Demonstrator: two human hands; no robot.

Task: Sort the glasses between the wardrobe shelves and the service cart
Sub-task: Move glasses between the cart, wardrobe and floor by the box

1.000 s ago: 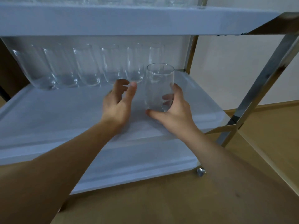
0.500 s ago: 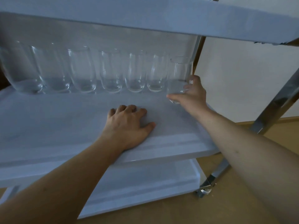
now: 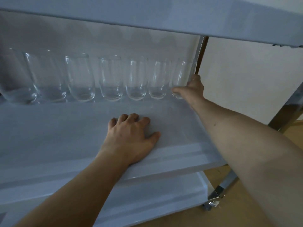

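Several clear tumblers stand in a row (image 3: 111,79) along the back of the service cart's middle shelf (image 3: 57,131). At the right end of that row my right hand (image 3: 191,89) grips one more clear glass (image 3: 182,74), upright, its base at the shelf surface beside the neighbouring tumbler (image 3: 157,79). My left hand (image 3: 131,138) rests palm down on the white shelf in front of the row, fingers slightly bent, holding nothing.
The cart's top shelf (image 3: 164,17) overhangs close above the glasses. A chrome post (image 3: 200,54) rises just right of the held glass. A lower shelf (image 3: 147,199), a caster (image 3: 211,203) and wooden floor lie below; a pale wall is at right.
My right hand has carried the glass from the shelf's front to the right end of the back row. My left hand has dropped flat onto the shelf.
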